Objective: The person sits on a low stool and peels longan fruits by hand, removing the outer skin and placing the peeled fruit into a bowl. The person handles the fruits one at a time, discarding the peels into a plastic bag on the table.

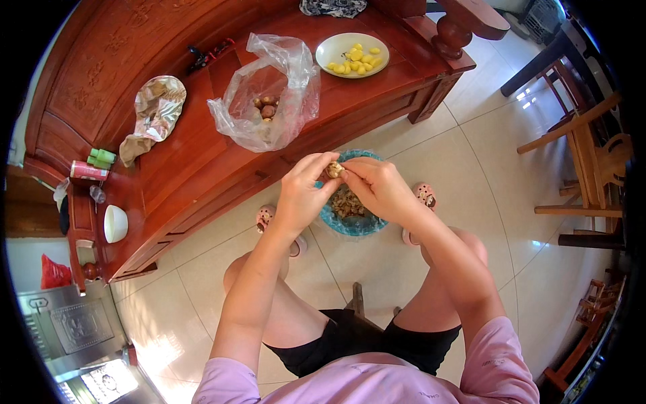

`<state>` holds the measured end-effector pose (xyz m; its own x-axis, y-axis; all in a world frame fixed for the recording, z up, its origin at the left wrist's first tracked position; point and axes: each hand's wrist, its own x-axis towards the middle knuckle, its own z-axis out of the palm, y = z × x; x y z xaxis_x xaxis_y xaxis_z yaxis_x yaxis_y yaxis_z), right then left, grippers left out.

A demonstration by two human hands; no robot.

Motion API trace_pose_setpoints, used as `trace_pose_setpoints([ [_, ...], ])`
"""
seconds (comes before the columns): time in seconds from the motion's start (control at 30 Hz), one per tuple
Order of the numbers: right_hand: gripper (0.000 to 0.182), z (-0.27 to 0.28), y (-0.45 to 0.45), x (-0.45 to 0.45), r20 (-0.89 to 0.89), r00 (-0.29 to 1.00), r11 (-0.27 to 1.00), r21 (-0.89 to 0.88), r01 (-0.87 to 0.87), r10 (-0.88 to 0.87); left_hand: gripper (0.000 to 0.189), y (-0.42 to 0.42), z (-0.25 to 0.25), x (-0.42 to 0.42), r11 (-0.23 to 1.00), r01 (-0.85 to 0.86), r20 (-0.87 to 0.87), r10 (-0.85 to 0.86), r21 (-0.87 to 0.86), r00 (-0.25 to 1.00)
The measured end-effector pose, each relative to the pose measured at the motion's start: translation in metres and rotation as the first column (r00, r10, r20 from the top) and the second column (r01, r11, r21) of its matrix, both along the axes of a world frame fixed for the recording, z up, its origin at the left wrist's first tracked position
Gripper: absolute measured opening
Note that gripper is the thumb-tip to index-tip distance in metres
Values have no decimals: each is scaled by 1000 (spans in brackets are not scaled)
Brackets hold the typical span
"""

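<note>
Between the fingertips of my left hand (pixel 306 194) is a partly peeled chestnut (pixel 334 170), pale with brown patches. My right hand (pixel 379 186) pinches the same nut from the other side. Directly below both hands, a teal basin (pixel 330 222) lined with clear plastic stands on the floor with brown shells and peelings (pixel 348 203) inside. On the wooden bench ahead, an open clear plastic bag (pixel 298 101) holds several brown chestnuts (pixel 268 111). To its right, a white oval plate (pixel 329 49) carries several yellow peeled kernels (pixel 355 64).
The carved red-brown wooden bench (pixel 181 202) curves across the front and left. On it are a patterned cloth cap (pixel 160 108), a white bowl (pixel 115 224), a pink can (pixel 89 170) and green containers (pixel 101 158). Wooden chairs (pixel 585 156) stand at right on the tiled floor (pixel 474 166).
</note>
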<state>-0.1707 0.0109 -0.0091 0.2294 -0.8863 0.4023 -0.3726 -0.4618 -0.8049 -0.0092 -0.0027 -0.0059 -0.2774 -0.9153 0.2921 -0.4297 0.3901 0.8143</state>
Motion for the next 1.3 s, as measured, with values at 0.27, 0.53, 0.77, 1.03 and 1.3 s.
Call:
trace_pose_setpoints([
  [0.27,8,-6,2,12,-51,978,961,-205,188,-202,38,6,-1,-6,977,-7,33,15,-214,999],
  [0.53,24,15,0,2,478,853,768,620,-159,-209,35,2,5,1,996,85,-215,-78,22,974],
  [0.77,20,-11,-8,-7,97,974,774,625,102,-206,36,6,20,3,877,407,-604,-184,254,775],
  [1.03,16,-3,0,-10,-112,990,866,482,129,-85,43,0,24,3,695,524,-712,-25,492,701],
  [1.3,19,6,-4,-12,-109,992,843,525,116,-69,39,-6,11,5,734,413,-579,-33,539,815],
])
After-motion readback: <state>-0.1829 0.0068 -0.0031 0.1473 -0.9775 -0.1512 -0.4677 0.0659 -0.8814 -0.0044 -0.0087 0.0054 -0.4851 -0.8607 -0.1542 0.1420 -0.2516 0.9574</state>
